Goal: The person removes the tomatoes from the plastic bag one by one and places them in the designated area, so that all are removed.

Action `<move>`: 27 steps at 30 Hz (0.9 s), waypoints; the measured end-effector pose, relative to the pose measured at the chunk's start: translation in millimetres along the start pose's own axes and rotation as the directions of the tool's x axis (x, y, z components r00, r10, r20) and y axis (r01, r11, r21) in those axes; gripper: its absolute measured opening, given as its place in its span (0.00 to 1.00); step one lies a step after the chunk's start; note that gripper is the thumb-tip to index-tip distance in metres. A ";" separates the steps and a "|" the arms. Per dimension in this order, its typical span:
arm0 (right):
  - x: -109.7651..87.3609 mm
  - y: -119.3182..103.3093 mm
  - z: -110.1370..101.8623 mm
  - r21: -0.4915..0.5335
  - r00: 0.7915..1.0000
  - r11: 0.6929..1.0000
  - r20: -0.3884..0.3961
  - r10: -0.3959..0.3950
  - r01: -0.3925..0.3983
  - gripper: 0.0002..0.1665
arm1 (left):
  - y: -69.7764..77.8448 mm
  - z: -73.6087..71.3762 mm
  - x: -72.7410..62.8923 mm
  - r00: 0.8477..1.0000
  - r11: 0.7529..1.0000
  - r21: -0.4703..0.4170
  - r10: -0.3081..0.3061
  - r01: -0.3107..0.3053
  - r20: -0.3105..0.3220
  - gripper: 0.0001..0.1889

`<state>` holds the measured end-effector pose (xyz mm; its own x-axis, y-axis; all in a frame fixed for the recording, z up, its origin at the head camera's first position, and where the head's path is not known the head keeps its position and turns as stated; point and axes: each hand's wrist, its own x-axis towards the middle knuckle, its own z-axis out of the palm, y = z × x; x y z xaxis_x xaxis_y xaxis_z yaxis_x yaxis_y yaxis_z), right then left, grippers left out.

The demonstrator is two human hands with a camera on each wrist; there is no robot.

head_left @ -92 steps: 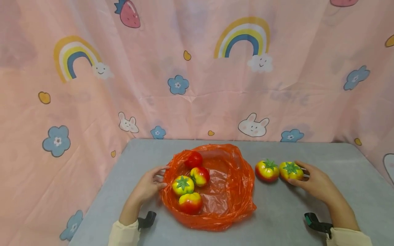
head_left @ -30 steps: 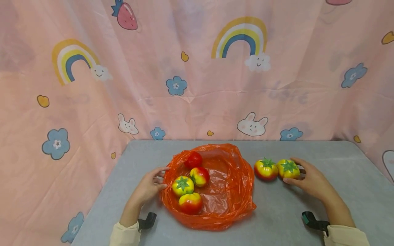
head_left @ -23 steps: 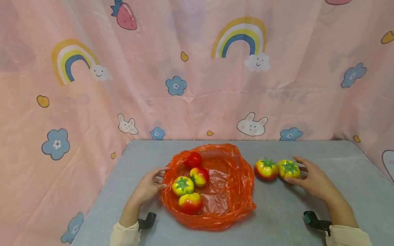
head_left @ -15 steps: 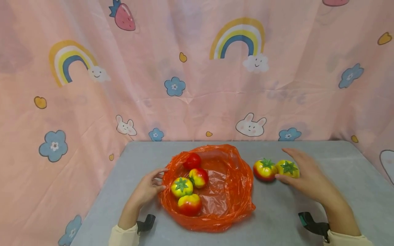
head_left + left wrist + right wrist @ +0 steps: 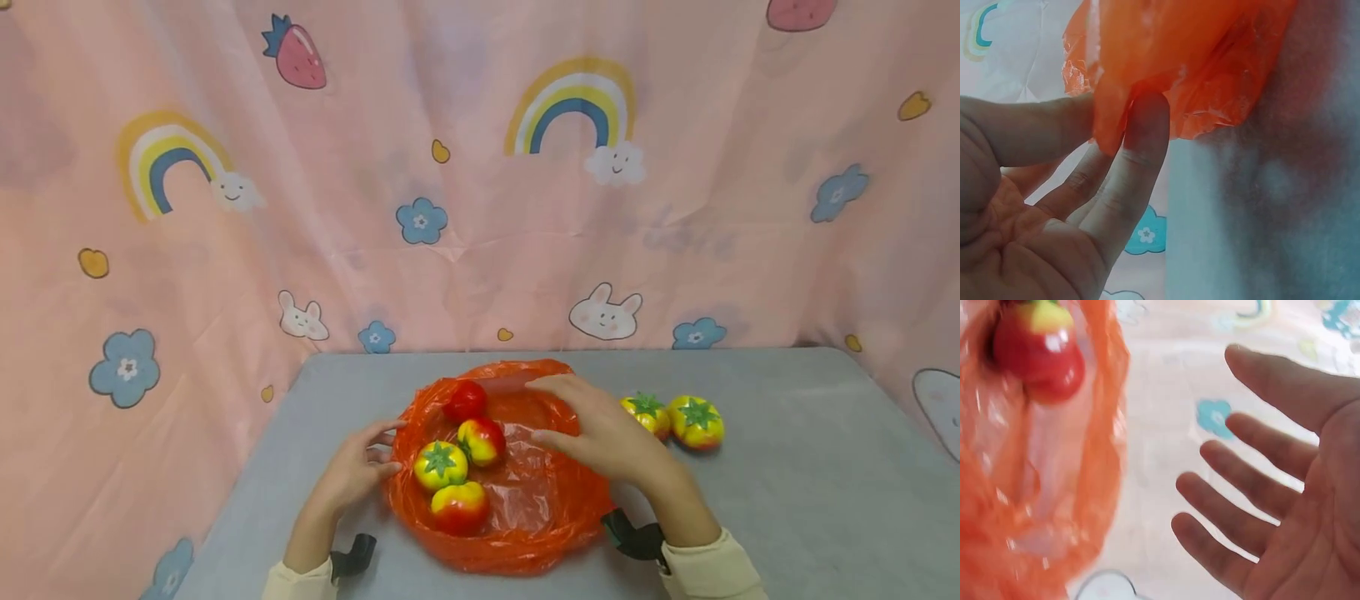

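Pale pink cloth printed with rainbows and rabbits (image 5: 337, 167) hangs behind our grey tabletop (image 5: 810, 483), where we have a thin, crinkled orange plastic bag (image 5: 510, 557) spread wide. In its left half lie four glossy fruits: a round red one (image 5: 467, 402), a lobed red-and-yellow one (image 5: 483, 442), a yellow one with a green star-shaped leaf (image 5: 441, 467) and a red-and-yellow one (image 5: 460, 508). Two tomato-like yellow-and-red fruits (image 5: 697, 423) sit together to the bag's right, one partly behind our arm.

Our left hand (image 5: 352, 468) pinches the bag's left rim between thumb and fingers. Our right hand (image 5: 611, 435) holds nothing, fingers spread above the bag's right side — whether it brushes the plastic, we cannot tell.

If we tug the left rim alone, the limp film could crumple and set the fruits rolling. Swinging the right wrist outward carelessly — it passes close to the outside pair — might knock them away.
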<state>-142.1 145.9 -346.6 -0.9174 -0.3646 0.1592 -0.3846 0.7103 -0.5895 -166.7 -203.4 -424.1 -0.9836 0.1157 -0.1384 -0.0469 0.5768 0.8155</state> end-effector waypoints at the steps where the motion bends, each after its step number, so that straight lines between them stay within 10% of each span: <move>1: 4.3 -4.8 5.0 0.008 1.000 1.000 0.023 0.001 -0.001 0.35 | -1.2 0.0 -1.3 1.000 1.000 0.001 -0.002 0.002 -0.004 0.31; 13: 54.2 -16.7 55.0 0.011 0.980 0.998 0.190 -0.056 0.054 0.31 | 0.0 0.7 0.5 1.000 1.000 0.017 -0.005 0.006 -0.022 0.31; 27: 58.0 1.1 88.6 0.010 0.964 1.000 0.264 0.012 -0.015 0.32 | 1.5 2.0 0.0 0.999 0.999 -0.006 -0.041 0.041 -0.012 0.31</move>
<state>-186.7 72.2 -408.2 -0.8627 -0.5019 -0.0626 -0.3696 0.7100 -0.5994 -166.5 -200.9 -424.1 -0.9828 0.0821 -0.1653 -0.0885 0.5764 0.8124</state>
